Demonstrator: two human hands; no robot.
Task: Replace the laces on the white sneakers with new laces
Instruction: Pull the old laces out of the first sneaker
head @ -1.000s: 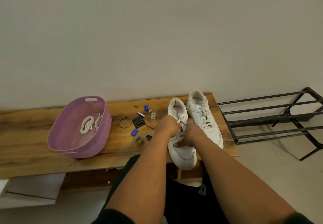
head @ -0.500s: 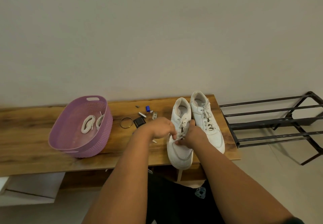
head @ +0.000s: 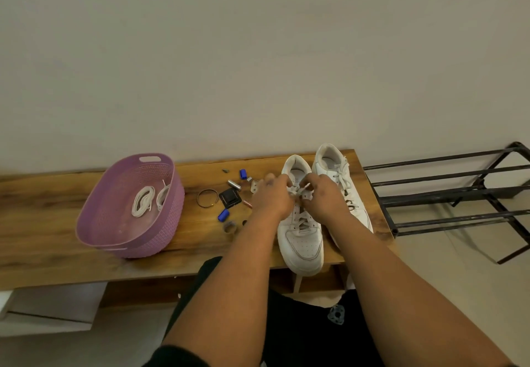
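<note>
Hands: left hand (head: 272,198) and right hand (head: 324,197) both pinch the old lace (head: 296,191) on the near sneaker (head: 301,223). Lace looks soft, light, limp; best gripped near its ends.

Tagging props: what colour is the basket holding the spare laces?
Lilac purple basket, woven-look plastic; head view, the only one.

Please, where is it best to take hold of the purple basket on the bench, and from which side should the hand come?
Probably at the cutout handle in the far rim of the purple basket, coming from above with fingers hooked through the slot. The walls are wide, smooth and flared, so pinching them seems less secure. The coiled laces inside look light.
</note>
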